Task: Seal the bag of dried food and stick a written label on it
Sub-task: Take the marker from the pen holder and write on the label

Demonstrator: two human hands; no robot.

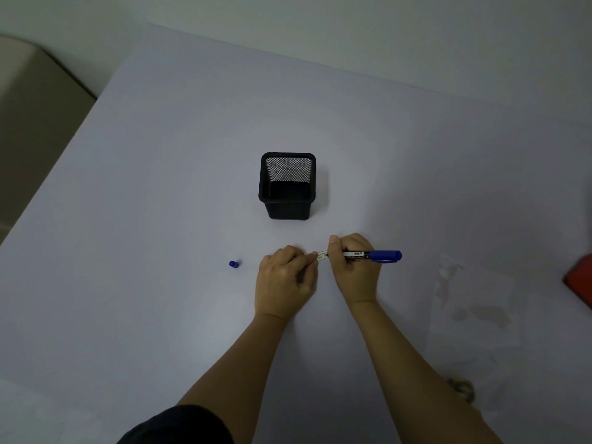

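Observation:
My right hand (pixel 354 267) grips a blue marker pen (pixel 371 255), its capped blue end pointing right and its tip down near a small white label (pixel 321 255). My left hand (pixel 286 278) is curled beside it, fingertips pinching the label's left edge against the table. A small blue pen cap (pixel 234 264) lies on the table to the left of my left hand. A clear plastic bag (pixel 471 309) with pale dried food inside lies flat at the right. Most of the label is hidden by my fingers.
A black mesh pen holder (pixel 287 187) stands just beyond my hands. A red object (pixel 579 280) sits at the right edge. The pale table (pixel 160 187) ends at the left, where a beige surface shows.

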